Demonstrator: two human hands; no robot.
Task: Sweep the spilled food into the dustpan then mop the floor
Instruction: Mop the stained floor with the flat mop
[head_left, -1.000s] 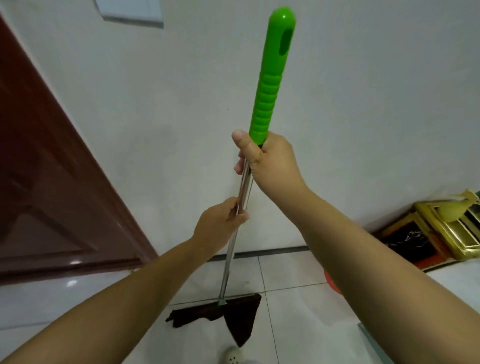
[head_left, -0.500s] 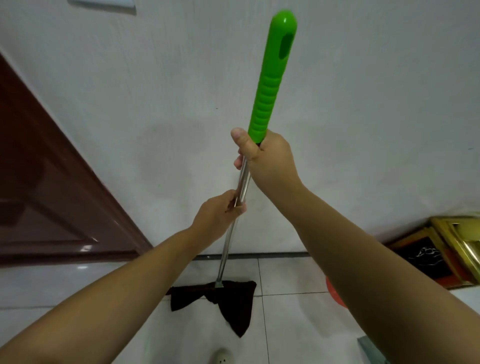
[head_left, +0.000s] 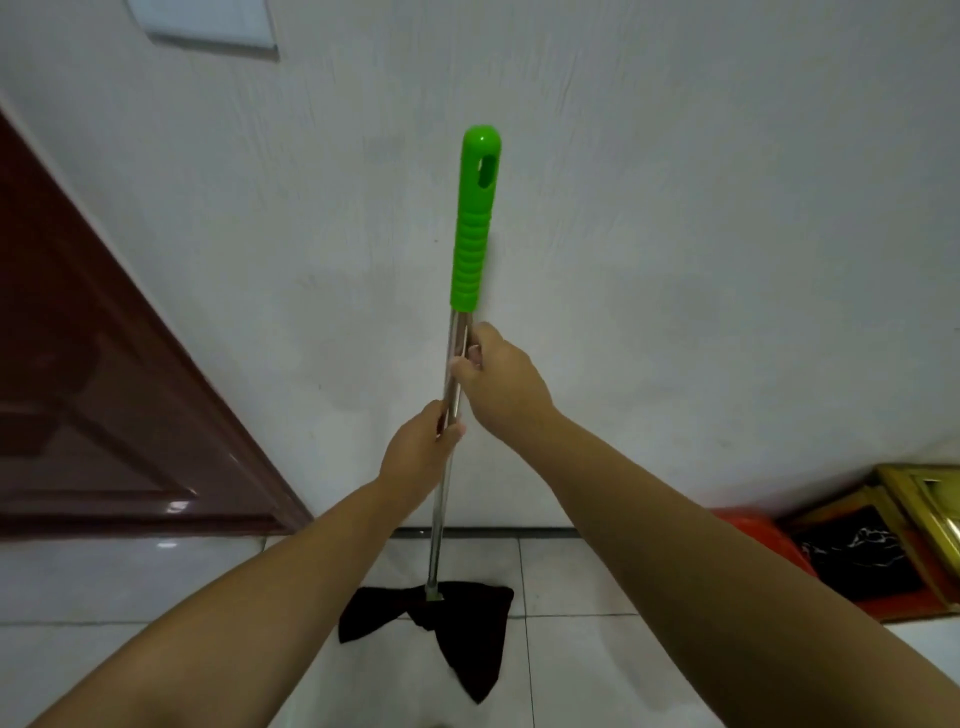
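head | 1 mop (head_left: 451, 395) | 2 hands gripping: left hand (head_left: 418, 452), right hand (head_left: 501, 387)

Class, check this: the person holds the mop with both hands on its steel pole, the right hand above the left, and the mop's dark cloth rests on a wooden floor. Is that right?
One thing is wrong: the floor is pale tile, not wood, as the head view shows. The rest holds: both hands hold the mop's steel pole, the right hand above the left hand, and the dark cloth rests on the floor.
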